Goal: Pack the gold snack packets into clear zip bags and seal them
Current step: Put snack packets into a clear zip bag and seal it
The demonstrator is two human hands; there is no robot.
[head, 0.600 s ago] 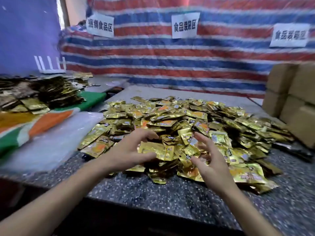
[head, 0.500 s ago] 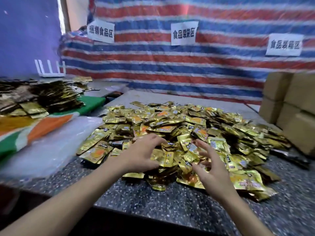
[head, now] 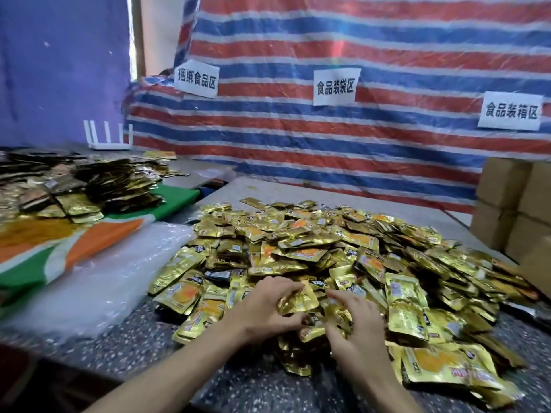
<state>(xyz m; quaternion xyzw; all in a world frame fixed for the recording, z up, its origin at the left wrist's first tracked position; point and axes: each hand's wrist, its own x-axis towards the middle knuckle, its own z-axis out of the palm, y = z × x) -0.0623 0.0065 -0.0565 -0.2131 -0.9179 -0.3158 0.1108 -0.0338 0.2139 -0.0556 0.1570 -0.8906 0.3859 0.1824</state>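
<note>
L hand [head: 265,311] & R hand [head: 354,326] both gripped gold packets [head: 298,301] bunched betw. them, lower centre, near edge of heap [head: 313,248] on tabletop [head: 134,347].

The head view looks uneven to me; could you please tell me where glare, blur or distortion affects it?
Head view: the light is soft and even, with no hard shadows; bright glare speckles the shiny gold foil snack packets; the brown cardboard boxes at the right edge look soft and smeared; wide-angle distortion bends the red, white and blue striped tarpaulin; the white paper signs are legible.
</note>
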